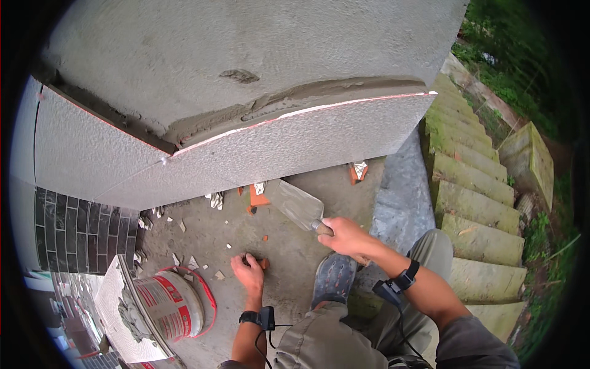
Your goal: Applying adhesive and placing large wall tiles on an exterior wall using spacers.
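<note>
My right hand (344, 237) grips the wooden handle of a metal trowel (298, 203), whose flat blade lies below the bottom edge of a speckled grey wall tile (307, 129), near small orange brick wedges (258, 197). Lower left of it, my left hand (247, 270) has curled fingers just beside a small orange brick piece (264, 263); whether it holds anything is hidden. Above the tiles, wet mortar (289, 98) runs along the top edge against the rough rendered wall (246, 43).
A white bucket (172, 304) and a board with mortar (132, 313) stand at left, by dark brick-patterned tiling (83, 230). Broken tile chips (218, 200) litter the concrete floor. Mossy steps (476, 237) descend along the right beside plants. My shoe (332, 280) is below the trowel.
</note>
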A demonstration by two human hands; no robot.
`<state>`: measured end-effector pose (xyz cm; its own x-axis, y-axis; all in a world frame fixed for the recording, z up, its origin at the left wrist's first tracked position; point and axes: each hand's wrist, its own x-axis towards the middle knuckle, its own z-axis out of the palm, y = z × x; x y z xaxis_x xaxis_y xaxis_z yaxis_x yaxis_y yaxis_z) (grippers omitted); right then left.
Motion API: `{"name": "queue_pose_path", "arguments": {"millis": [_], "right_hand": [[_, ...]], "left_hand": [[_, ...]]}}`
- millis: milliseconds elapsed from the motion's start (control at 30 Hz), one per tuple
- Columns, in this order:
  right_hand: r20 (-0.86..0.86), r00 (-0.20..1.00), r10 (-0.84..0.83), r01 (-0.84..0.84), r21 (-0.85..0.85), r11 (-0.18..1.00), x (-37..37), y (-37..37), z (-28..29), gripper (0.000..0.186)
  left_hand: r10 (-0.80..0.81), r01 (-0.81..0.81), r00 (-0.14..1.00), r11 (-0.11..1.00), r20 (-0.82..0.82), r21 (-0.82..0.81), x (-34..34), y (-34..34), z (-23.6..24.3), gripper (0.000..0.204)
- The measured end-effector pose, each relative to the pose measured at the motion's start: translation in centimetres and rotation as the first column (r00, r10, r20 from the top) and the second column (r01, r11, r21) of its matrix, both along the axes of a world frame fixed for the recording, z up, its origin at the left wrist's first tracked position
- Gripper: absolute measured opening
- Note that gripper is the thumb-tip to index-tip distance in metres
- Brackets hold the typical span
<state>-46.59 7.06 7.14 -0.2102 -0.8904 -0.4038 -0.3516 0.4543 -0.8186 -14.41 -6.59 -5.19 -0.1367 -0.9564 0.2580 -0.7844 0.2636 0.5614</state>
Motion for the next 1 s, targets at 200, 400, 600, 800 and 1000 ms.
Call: {"name": "queue_pose_path", "arguments": {"millis": [200,400,600,800,1000], "right_hand": [[-0.028,0.998,-0.065,0.063,-0.048,0.997,1.4,0.6,-0.6,0.04],[0.029,0.979,-0.201,0.203,-0.095,0.975,1.8,1.6,-1.5,0.038],[0.148,0.948,-0.281,0.3,-0.132,0.945,4.1,2.4,-2.0,0.035],[0.535,0.67,-0.515,0.519,0.158,0.84,6.4,2.8,-2.5,0.036],[0.67,0.404,-0.623,0.723,0.183,0.666,6.6,4.3,-2.3,0.02]], "left_hand": [[0.104,-0.103,0.994,0.993,-0.024,0.051,-1.1,-1.0,-1.0,0.011],[0.195,-0.2,0.976,0.979,0.094,0.043,-2.0,-0.8,-1.8,0.013],[0.181,-0.198,0.966,0.977,0.185,0.076,-1.7,-0.9,-1.8,0.015],[0.135,-0.153,0.97,0.985,0.203,0.076,-1.6,-0.6,-2.0,0.013],[0.141,-0.153,0.97,0.987,0.199,0.048,-1.7,-1.1,-1.5,0.014]]}}
